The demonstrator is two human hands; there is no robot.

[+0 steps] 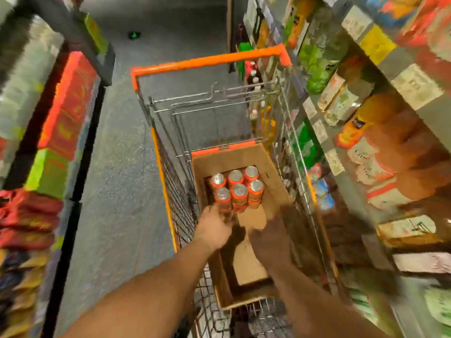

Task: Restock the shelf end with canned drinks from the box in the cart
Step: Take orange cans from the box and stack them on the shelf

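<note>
A wire-mesh cart (170, 152) with orange plastic trim is seen standing in a speckled aisle, beside a shelf (380, 69) of packaged goods. A brown cardboard box (273, 167) lies in its basket, and six orange cans (238, 187) with silver tops are clustered at the far end. The left hand (214, 228) is curled against the nearest can; a firm grip cannot be confirmed. The right hand (271, 236) is blurred, its grip unreadable.

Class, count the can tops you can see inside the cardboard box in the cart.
6: two rows of three cans at the far end of the box. More may sit beneath or behind the left hand.
</note>
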